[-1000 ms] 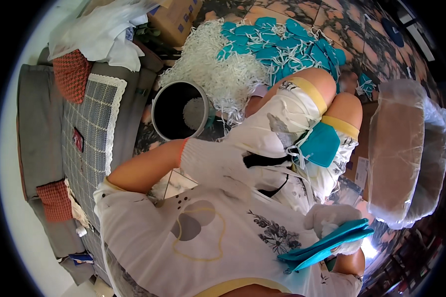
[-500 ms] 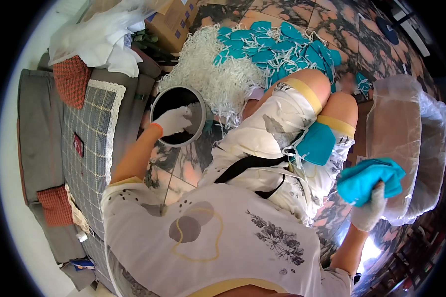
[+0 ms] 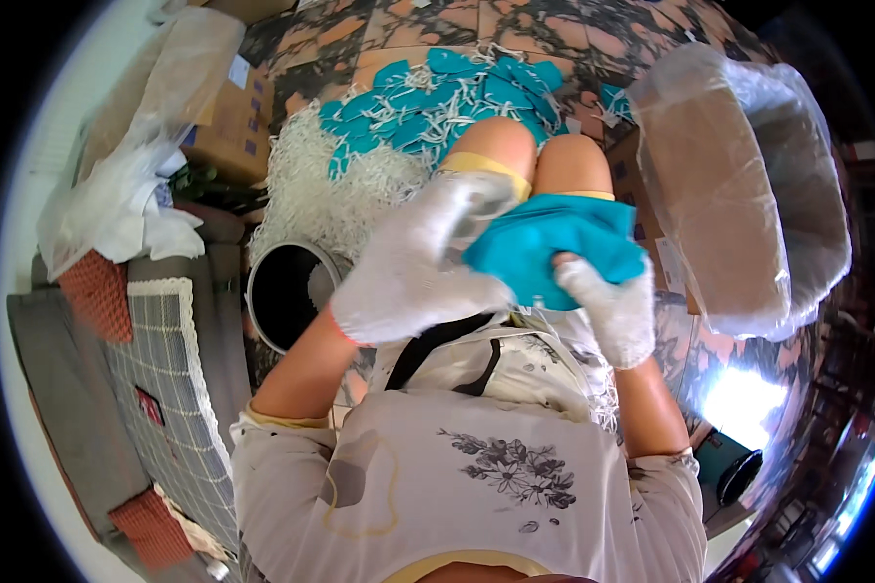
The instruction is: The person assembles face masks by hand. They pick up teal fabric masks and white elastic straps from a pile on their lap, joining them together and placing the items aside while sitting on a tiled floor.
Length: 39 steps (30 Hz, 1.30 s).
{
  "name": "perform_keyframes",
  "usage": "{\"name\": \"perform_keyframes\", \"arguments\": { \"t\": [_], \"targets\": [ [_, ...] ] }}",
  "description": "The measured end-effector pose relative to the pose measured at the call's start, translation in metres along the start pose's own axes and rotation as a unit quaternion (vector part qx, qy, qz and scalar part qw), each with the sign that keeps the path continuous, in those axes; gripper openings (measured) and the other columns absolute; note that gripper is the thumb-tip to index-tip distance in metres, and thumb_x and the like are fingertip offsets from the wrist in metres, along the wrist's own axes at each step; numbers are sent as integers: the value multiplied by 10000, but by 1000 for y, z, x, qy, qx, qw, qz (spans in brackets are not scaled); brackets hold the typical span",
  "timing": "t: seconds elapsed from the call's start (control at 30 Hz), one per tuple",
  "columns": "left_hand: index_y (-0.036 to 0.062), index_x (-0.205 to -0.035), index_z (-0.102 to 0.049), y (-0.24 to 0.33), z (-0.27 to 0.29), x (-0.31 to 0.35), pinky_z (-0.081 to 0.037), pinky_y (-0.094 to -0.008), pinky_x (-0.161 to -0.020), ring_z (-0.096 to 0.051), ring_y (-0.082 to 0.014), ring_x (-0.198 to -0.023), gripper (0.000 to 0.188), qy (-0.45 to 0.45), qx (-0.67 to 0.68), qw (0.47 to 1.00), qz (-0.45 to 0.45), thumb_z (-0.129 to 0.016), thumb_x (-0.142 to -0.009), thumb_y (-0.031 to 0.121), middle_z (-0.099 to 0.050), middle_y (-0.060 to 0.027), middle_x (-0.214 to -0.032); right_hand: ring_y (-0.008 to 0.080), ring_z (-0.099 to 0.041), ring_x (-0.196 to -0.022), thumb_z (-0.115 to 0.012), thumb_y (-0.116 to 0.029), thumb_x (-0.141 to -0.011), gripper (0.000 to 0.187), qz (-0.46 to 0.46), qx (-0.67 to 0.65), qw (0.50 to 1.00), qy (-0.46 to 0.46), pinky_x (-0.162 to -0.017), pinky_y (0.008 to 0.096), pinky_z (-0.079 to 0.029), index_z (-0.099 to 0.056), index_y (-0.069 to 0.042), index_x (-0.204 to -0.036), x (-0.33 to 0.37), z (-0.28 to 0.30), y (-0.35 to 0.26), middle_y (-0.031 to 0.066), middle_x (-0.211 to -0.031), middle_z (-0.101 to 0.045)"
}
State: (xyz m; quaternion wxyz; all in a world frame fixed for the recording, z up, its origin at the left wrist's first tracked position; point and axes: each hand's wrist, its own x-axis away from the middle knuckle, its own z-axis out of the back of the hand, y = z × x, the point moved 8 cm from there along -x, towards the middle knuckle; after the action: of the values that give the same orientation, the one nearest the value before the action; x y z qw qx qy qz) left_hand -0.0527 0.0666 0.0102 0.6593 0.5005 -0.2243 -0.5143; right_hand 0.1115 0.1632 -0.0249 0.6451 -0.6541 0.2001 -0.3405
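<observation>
Over my lap my right hand, in a white glove, grips a teal face mask, perhaps a stack of several, thumb on the near face. My left hand, also gloved in white, has its fingers apart in a C shape at the stack's left edge. Whether it touches the fabric I cannot tell; motion blurs it a little. Beyond my knees lies a heap of teal masks with white straps. A tangled pile of loose white straps adjoins it on the left.
A round bucket, dark inside, stands on the floor at my left. At right stands a cardboard box lined with clear plastic. Left are a grey sofa with a checked cover and a cardboard box. Behind my right elbow is a teal container.
My left hand has come out of the bucket and over my lap. The right hand has brought the teal stack in from the right. My view has shifted to the right.
</observation>
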Motion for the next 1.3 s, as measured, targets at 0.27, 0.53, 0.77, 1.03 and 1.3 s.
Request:
{"name": "perform_keyframes", "arguments": {
  "t": [0.27,0.53,0.77,1.03,1.3],
  "targets": [
    [-7,-1110,-637,-20,0,-13,-507,-276,-764,-610,-112,-845,245,-37,181,973,141,-647,-928,156,-658,-64,-924,127,-612,-819,-780,-28,-708,244,210,283,882,312,-766,269,-487,-637,-26,-907,25,81,-30,97,-1115,-641],
    [-5,-1067,-651,13,-6,-16,-502,-284,-743,-618,-133,-786,226,-84,13,996,29,-685,-871,103,-659,-85,-877,149,-617,-749,-787,-95,-734,427,122,151,975,109,-688,284,-501,-660,-81,-1142,15,22,-39,110,-1094,-657],
    [13,-1182,-626,25,-28,-1,-424,-392,-1022,-579,-292,-1189,652,-401,163,884,-175,-836,-703,402,-615,-176,-1234,282,-689,-781,-701,-4,-718,318,314,271,908,-60,-689,344,-551,-720,-113,-1017,15,4,-34,89,-876,-690],
    [-25,-1220,-537,-6,-78,4,-485,-374,-857,-618,-289,-973,769,-304,17,953,2,-888,-631,321,-612,-159,-1026,271,-649,-698,-680,-115,-795,326,285,344,892,-70,-596,362,-531,-649,-203,-1107,25,0,-32,43,-862,-614],
    [30,-1034,-637,-17,-80,8,-490,-396,-713,-623,-334,-752,549,-357,-120,926,-12,-846,-693,406,-621,-150,-786,262,-641,-812,-708,-151,-817,165,287,304,905,-81,-743,373,-520,-691,-117,-978,32,10,-20,61,-916,-638]
  ]
}}
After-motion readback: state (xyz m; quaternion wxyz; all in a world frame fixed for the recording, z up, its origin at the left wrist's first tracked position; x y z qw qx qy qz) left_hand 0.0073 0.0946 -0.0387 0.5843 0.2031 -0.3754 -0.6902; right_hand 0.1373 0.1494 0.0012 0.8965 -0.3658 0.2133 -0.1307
